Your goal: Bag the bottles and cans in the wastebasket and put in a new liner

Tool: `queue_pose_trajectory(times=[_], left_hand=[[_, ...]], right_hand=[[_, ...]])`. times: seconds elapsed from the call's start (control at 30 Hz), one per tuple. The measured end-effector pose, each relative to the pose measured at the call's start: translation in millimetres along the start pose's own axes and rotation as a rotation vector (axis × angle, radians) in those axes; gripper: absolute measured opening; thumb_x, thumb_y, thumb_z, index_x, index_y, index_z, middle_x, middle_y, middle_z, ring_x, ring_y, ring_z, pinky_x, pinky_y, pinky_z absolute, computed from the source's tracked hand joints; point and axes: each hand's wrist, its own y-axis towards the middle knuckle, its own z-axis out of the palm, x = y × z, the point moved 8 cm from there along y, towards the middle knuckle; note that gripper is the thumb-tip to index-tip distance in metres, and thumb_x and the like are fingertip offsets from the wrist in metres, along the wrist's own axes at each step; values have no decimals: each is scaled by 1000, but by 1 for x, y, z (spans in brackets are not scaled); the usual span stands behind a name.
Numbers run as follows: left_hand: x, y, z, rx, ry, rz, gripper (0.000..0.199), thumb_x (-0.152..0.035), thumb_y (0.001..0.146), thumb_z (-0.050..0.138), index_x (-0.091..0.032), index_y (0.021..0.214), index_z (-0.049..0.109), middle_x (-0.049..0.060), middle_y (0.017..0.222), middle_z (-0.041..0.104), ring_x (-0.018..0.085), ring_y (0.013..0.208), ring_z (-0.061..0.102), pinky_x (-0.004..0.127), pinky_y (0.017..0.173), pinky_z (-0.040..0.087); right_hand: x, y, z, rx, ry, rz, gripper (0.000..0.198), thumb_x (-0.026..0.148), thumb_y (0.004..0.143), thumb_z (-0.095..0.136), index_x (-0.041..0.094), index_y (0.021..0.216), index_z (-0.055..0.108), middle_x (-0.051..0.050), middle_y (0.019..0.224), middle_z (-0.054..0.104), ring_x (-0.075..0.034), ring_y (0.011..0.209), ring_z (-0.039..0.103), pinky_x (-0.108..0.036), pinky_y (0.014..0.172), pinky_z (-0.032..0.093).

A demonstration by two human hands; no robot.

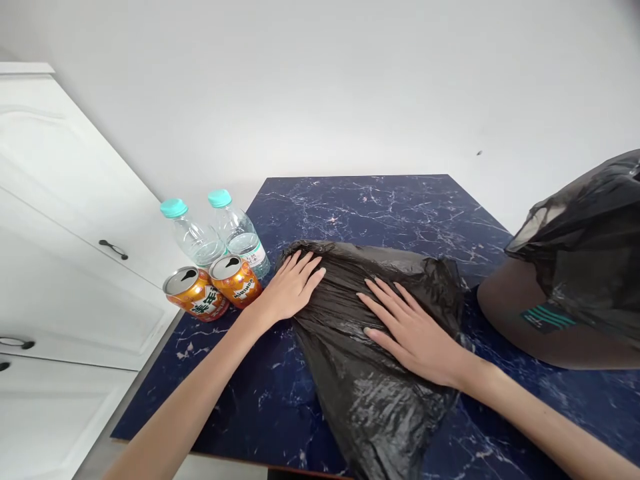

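Observation:
A black plastic bag [370, 380] lies spread and creased on the blue marbled table [350, 207], its lower end reaching past the front edge. My left hand [295, 287] rests flat on the bag's upper left part, fingers stretched out. On the right half of the bag, my right hand [410, 333] lies palm down with its fingers extended. Neither hand grips anything. Just left of my left hand stand two opened orange soda cans, the nearer-to-hand can [236, 280] and the outer can [195, 293].
Behind the cans stand two clear bottles with turquoise caps, a left bottle [193, 233] and a right bottle [237, 230]. At the right sits a brownish bin-like object [510, 313] draped with dark plastic [595, 253]. White cabinets [70, 200] border the left side; a white wall [325, 87] rises behind.

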Motion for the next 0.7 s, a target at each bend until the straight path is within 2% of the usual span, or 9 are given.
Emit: queue_pose_trajectory(times=[0.17, 0.23, 0.3, 0.33, 0.43, 0.5, 0.57, 0.63, 0.7], left_hand=[[-18, -35, -26, -236, 91, 135, 42, -37, 116, 40, -17, 143, 66, 13, 156, 65, 32, 153, 52, 54, 128, 42], [-19, -47, -28, -242, 89, 167, 36, -32, 115, 44, -19, 139, 66, 12, 153, 67, 31, 149, 57, 54, 125, 46], [-17, -56, -27, -223, 76, 164, 33, -32, 113, 49, -19, 139, 65, 12, 153, 67, 32, 145, 60, 56, 122, 50], [-16, -61, -27, -218, 66, 157, 33, -32, 112, 52, -20, 139, 65, 12, 153, 67, 32, 143, 62, 56, 120, 51], [-22, -75, -31, -213, 23, 169, 30, -30, 109, 57, -23, 136, 66, 10, 150, 68, 32, 141, 61, 56, 119, 52], [-31, -85, -35, -196, -7, 209, 27, -25, 108, 58, -25, 133, 68, 8, 149, 68, 30, 143, 59, 54, 121, 52], [-40, -95, -39, -176, -36, 253, 27, -21, 107, 58, -27, 131, 68, 7, 149, 67, 29, 146, 56, 52, 123, 50], [-45, -104, -41, -152, -66, 277, 27, -21, 107, 58, -27, 131, 68, 6, 148, 68, 28, 148, 54, 50, 125, 49], [-46, -110, -41, -116, -102, 283, 26, -23, 107, 60, -28, 130, 68, 5, 147, 69, 27, 149, 53, 48, 125, 48]], right_hand=[[-3, -22, -30, -29, 11, -63, 73, 53, 115, 44, 31, 178, 14, -4, 183, 17, -30, 170, 13, -64, 135, 26], [17, -36, -48, -61, 11, -91, 77, 54, 114, 47, 27, 178, 14, -6, 182, 22, -30, 169, 18, -59, 134, 33], [51, -50, -57, -58, 3, -209, 89, 67, 107, 54, 21, 177, 22, -10, 179, 29, -32, 169, 19, -55, 130, 41], [70, -58, -59, -85, -18, -300, 94, 72, 103, 56, 18, 175, 28, -12, 177, 34, -34, 169, 18, -55, 130, 41], [110, -79, -59, -266, -130, -445, 75, 61, 106, 62, 25, 169, 43, -14, 167, 52, -36, 168, 17, -65, 133, 23], [119, -85, -55, -343, -186, -453, 60, 54, 111, 56, 28, 165, 51, -12, 160, 61, -34, 165, 31, -70, 132, 7], [118, -86, -55, -335, -222, -454, 49, 47, 115, 50, 26, 157, 60, -8, 152, 69, -30, 152, 56, -66, 133, 0], [112, -85, -62, -263, -210, -503, 40, 40, 115, 51, 25, 145, 70, -3, 145, 74, -24, 134, 71, -57, 136, 4], [104, -88, -72, -165, -127, -569, 31, 38, 113, 55, 28, 133, 78, 4, 143, 75, -19, 130, 73, -44, 138, 16]])
